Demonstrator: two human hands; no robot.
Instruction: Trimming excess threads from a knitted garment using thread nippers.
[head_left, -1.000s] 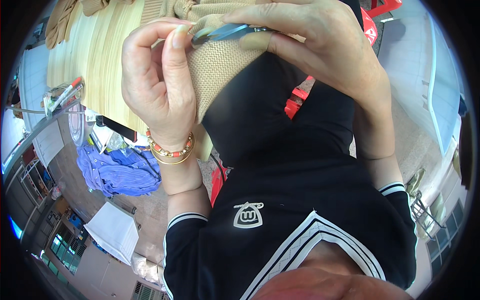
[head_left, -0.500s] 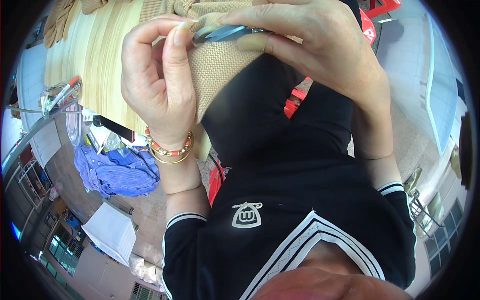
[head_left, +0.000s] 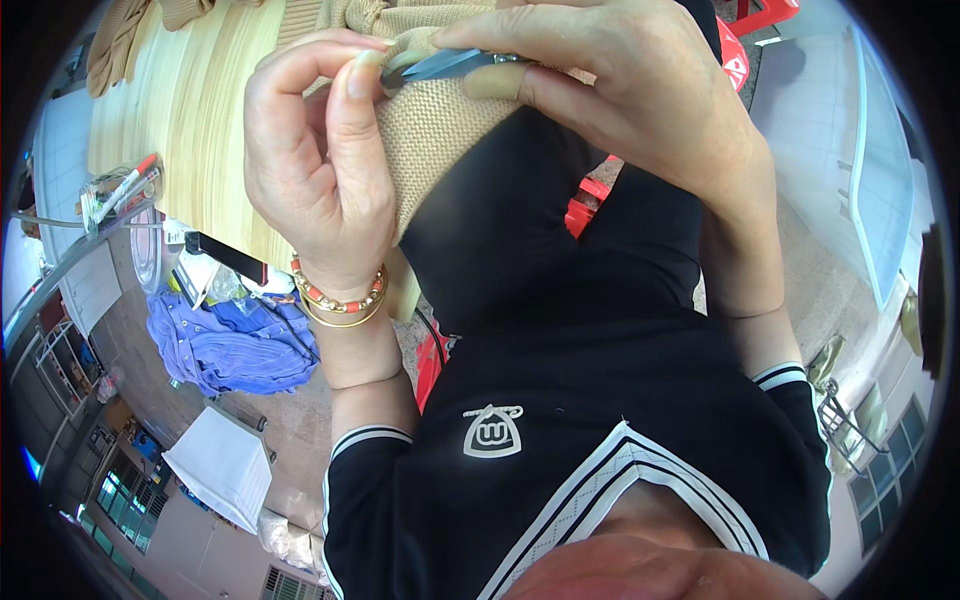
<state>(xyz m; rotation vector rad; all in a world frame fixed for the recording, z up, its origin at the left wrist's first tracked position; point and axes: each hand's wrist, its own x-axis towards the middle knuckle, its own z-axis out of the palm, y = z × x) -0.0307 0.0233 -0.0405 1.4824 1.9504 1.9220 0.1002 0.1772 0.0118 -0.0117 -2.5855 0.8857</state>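
left hand pinches a fold of the beige knit fabric between thumb and forefinger, fingers closed on it. right hand is closed around small blue-bladed snips, with the tips right at the pinched edge. the fabric is held up near the chest, over the edge of the wooden desk. judgement: keep the fold taut, slide only the tips under the loose thread, cut shallow to spare the knit loops, and keep the left fingertips clear of the blades.
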